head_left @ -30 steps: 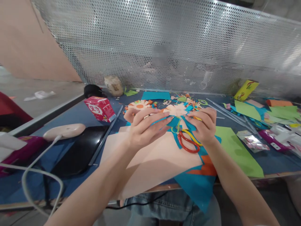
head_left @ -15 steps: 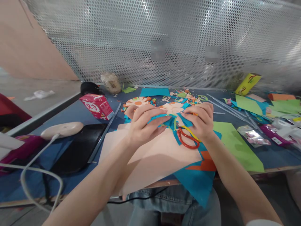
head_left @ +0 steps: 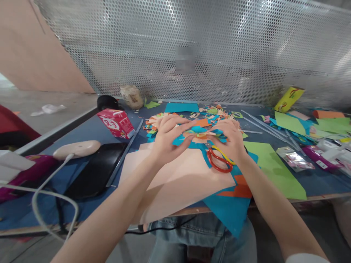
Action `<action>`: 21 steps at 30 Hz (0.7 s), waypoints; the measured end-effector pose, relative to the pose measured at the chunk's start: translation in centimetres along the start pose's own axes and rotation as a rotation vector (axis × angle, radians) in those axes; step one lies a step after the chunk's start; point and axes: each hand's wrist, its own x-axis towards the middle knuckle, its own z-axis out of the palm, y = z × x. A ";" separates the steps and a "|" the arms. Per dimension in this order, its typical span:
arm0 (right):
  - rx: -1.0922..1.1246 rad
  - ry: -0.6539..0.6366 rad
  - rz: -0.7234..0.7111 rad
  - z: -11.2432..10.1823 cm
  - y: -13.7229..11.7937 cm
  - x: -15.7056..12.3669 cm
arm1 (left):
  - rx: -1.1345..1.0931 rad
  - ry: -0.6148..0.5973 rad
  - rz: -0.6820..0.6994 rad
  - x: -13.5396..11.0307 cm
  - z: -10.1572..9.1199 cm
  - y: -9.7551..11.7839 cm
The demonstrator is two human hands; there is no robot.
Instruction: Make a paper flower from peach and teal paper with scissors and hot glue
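Observation:
Between my two hands sits a layered flower [head_left: 201,133] of blue, green and peach felt-like petals, held just above the table. My left hand [head_left: 170,137] pinches its left side with thumb and fingers. On the right edge, my right hand [head_left: 231,140] grips the petals, its fingertips partly hidden. Below that hand lie scissors [head_left: 221,170] with red and yellow handles, resting on a large peach sheet [head_left: 178,182]. Blue sheet material [head_left: 229,212] and an orange piece [head_left: 241,190] stick out under it. Another multicoloured flower [head_left: 154,120] is partly covered by my left hand.
Scraps [head_left: 216,109] lie behind my hands. To the left are a red box [head_left: 116,123], a black tray [head_left: 95,170] and a white corded device [head_left: 78,149]. A green sheet [head_left: 276,171], clear sticks [head_left: 264,126] and a yellow tube [head_left: 290,98] are right. A perforated metal panel [head_left: 153,54] stands behind.
The flower has turned in my hands: its peach petals were on top with blue below, and blue and green now show uppermost. My fingers have shifted. The scissors stay put.

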 end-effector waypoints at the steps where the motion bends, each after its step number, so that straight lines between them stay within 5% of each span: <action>1: 0.013 0.012 0.042 0.1 -0.1 0.1 | -0.086 -0.013 -0.061 0.1 0.0 0.1; 6: 0.226 -0.059 0.294 0.5 0.2 0.1 | -0.651 -0.051 -0.492 0.3 0.6 0.2; 10: 0.366 -0.108 0.423 0.8 0.3 0.0 | -0.807 -0.034 -0.672 0.5 1.2 0.3; 15: 0.360 -0.131 0.414 0.8 0.1 0.1 | -0.781 -0.038 -0.743 0.4 1.5 0.3; 21: 0.172 0.036 0.220 0.7 0.2 0.0 | -0.663 0.088 -0.581 0.3 1.1 0.7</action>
